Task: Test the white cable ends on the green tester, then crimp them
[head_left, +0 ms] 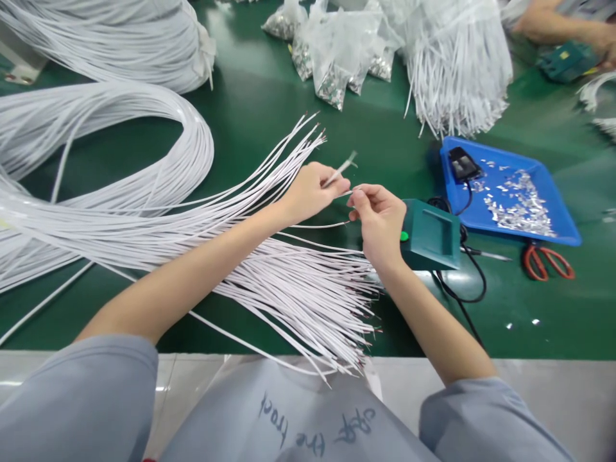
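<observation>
My left hand (315, 189) is closed around a white cable (343, 194), whose tip pokes out towards my right hand. A thin, pale, see-through strip (341, 171) also sticks up from the left fist; its kind is unclear. My right hand (380, 215) pinches the cable's end between thumb and fingertips; any small part there is hidden. Under my left forearm a large bundle of white cables (289, 276) fans out, with stripped, reddish ends. Right beside my right hand stands a small green machine (436, 234) with a bright green button.
A blue tray (563, 215) holds silvery metal bits and a black device (462, 163). Red-handled scissors (543, 262) lie below it. Bags of metal parts (332, 58) and another cable bundle (457, 70) are behind. Coiled cables (192, 135) lie left. A co-worker's hand (601, 42) is far right.
</observation>
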